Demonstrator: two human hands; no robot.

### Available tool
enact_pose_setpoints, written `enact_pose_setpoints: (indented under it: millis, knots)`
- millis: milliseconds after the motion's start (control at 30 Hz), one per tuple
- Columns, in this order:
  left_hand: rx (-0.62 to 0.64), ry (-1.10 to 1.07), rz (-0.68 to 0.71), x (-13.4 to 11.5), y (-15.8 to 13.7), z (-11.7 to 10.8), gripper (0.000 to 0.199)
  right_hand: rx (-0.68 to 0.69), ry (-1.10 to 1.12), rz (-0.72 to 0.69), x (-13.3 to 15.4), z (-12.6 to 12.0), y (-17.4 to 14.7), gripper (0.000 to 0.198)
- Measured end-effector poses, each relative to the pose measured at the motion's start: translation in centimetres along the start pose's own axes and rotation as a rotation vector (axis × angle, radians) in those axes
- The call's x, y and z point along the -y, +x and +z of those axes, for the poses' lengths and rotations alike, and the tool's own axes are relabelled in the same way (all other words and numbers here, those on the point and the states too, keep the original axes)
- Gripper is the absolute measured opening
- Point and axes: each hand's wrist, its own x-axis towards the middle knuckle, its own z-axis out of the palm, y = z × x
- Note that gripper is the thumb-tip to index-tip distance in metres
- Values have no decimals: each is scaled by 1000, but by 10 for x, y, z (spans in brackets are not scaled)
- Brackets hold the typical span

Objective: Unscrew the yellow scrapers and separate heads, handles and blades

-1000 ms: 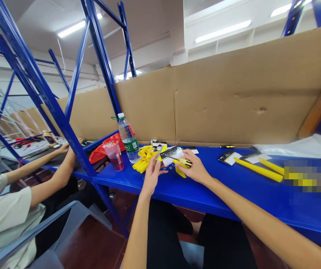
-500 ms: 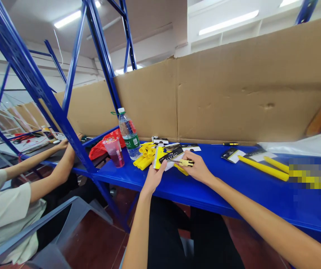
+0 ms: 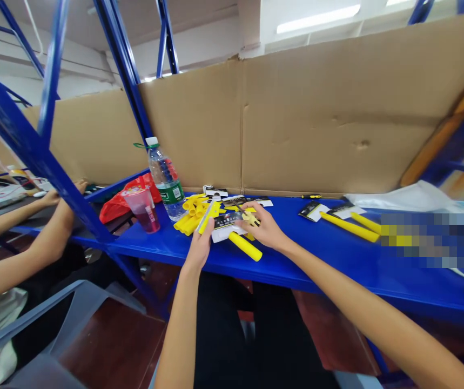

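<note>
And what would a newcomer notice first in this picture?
Probably the bright yellow tubes, piled on the blue table just beyond the left hand, which holds a printed card. Next, perhaps the bottle with a green label, standing left of that pile, and the tall cardboard sheet behind the table.

Left hand (image 3: pixel 200 246) and right hand (image 3: pixel 267 227) seen bare, slim forearms (image 3: pixel 181 319) likewise uncovered along all that is shown down to the near edge of view, plain black trousers (image 3: pixel 282 335) worn, folds and seams mostly lost in dark.
</note>
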Motion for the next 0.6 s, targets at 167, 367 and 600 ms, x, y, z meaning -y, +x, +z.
enact_pose_setpoints:
  millis: [167,367,600]
  knots:
    - [-19,-139,-66,-7,1,5,66,2,-3,32,-1,-4,5,48]
    - [-137,-167,-173,-11,11,-5,68,264,77,93,8,-10,4,46]
    - [-356,-416,-169,-19,15,-18,51,263,155,142,5,-19,1,43]
